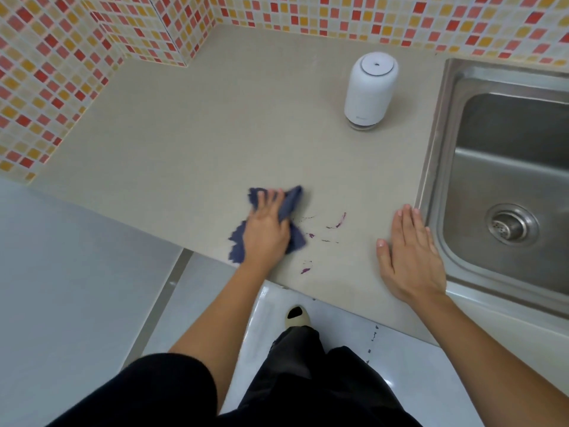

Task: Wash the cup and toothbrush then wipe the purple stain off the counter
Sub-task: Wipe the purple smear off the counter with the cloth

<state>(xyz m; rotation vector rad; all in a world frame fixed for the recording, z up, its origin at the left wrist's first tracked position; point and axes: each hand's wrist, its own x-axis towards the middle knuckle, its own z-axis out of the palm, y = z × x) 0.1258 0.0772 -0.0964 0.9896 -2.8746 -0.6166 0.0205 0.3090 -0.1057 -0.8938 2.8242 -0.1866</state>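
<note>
Left hand (267, 229) presses blue cloth (289, 208) on beige desk (197, 143), fingers curled round it, just left of purple stain (338, 222) streaks. Right hand (411, 254) flat on desk, fingers released, beside steel sink (437, 167). White dispenser (368, 90) stands further back.

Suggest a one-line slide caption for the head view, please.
Left hand presses blue cloth beside purple stain; right hand flat on counter.
</note>
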